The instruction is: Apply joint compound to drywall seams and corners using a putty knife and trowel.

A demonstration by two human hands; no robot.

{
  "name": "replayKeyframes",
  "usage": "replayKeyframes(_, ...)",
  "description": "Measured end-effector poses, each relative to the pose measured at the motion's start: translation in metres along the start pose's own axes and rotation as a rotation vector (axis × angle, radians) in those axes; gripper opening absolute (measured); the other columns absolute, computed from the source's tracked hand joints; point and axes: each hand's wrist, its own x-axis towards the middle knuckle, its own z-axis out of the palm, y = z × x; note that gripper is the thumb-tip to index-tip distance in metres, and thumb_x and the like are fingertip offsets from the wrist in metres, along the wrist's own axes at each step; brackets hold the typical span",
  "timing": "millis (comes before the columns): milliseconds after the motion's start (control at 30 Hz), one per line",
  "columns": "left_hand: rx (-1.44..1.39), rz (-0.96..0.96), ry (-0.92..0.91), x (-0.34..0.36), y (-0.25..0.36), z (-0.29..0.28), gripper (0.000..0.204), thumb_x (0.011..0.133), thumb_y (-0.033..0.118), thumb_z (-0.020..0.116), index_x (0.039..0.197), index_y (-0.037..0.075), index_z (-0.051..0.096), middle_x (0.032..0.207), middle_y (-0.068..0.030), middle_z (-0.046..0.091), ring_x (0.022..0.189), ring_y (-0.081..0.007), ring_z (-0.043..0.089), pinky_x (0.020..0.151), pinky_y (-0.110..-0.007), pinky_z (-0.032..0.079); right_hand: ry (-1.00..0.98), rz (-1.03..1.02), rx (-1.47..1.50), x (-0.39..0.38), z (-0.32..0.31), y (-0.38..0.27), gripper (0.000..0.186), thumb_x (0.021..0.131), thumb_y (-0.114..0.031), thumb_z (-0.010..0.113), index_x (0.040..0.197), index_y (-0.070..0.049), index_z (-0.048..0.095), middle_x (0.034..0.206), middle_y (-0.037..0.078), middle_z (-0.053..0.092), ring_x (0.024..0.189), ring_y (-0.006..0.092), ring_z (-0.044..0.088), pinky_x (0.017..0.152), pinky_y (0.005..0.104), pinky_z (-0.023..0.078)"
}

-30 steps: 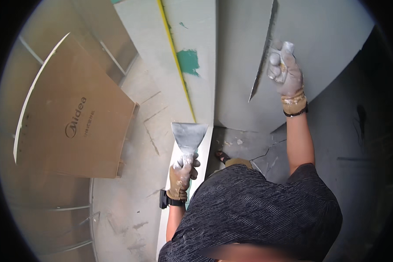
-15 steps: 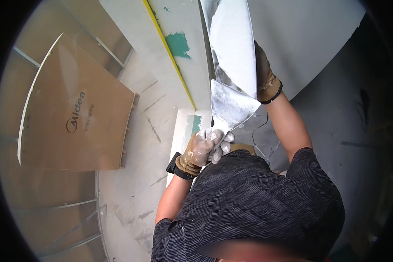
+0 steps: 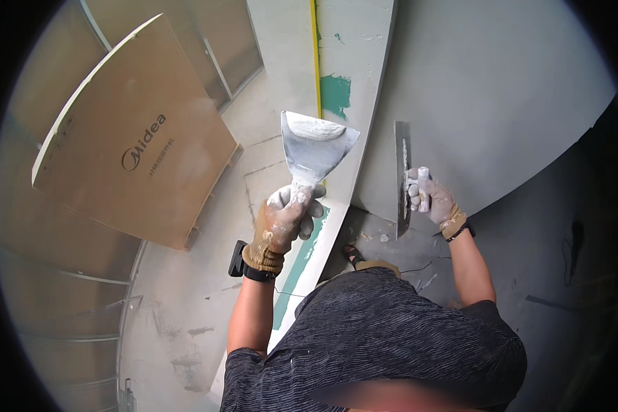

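My left hand [image 3: 288, 216], in a plaster-smeared work glove, is closed around the handle of a wide putty knife [image 3: 317, 152]. White putty [image 3: 314, 126] lies in a band along the knife's broad edge, which points up and away from me. To the right, my gloved right hand [image 3: 432, 196] grips the white handle of a flat rectangular finishing trowel [image 3: 402, 158]. The trowel's blade stands nearly edge-on, with some putty on its handle side. Both tools are apart from each other. Beyond them is a pale wall edge with a yellow strip [image 3: 317, 75] and green patches [image 3: 336, 94].
A large brown cardboard box [image 3: 130, 144] stands on a pallet at the left. A smooth grey curved wall surface [image 3: 494, 89] fills the upper right. My sandaled foot [image 3: 352, 255] is on the grey floor below, near small debris and a thin cable.
The trowel and putty knife were together; now they are apart. My right hand has moved down with the trowel, turned edge-on. My left hand has moved left and up with the putty knife, now bearing putty.
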Motion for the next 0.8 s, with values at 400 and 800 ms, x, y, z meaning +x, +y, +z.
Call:
replayKeyframes(400, 0.879, 0.171, 0.161, 0.025, -0.022, -0.014, 0.029, 0.093, 0.030, 0.068, 0.113, 0.010, 0.073, 0.090, -0.0134, 0.073, 0.076, -0.0260, 0.068, 0.074, -0.038, 0.054, -0.125, -0.709, -0.933, 0.020, 0.133, -0.042, 0.038, 0.087, -0.024, 0.081, 0.122, -0.014, 0.068, 0.113, 0.008, 0.074, 0.099, 0.0312, 0.072, 0.088, 0.0402, 0.058)
replayKeyframes(800, 0.734, -0.369, 0.423, -0.055, -0.117, -0.023, 0.036, 0.092, 0.034, 0.073, 0.106, 0.001, 0.074, 0.082, -0.0138, 0.072, 0.077, -0.0215, 0.069, 0.072, -0.038, 0.053, 0.318, -0.546, -0.423, 0.247, 0.130, -0.001, 0.040, 0.091, -0.021, 0.079, 0.125, -0.006, 0.064, 0.108, 0.005, 0.070, 0.094, 0.0184, 0.065, 0.089, 0.0323, 0.054)
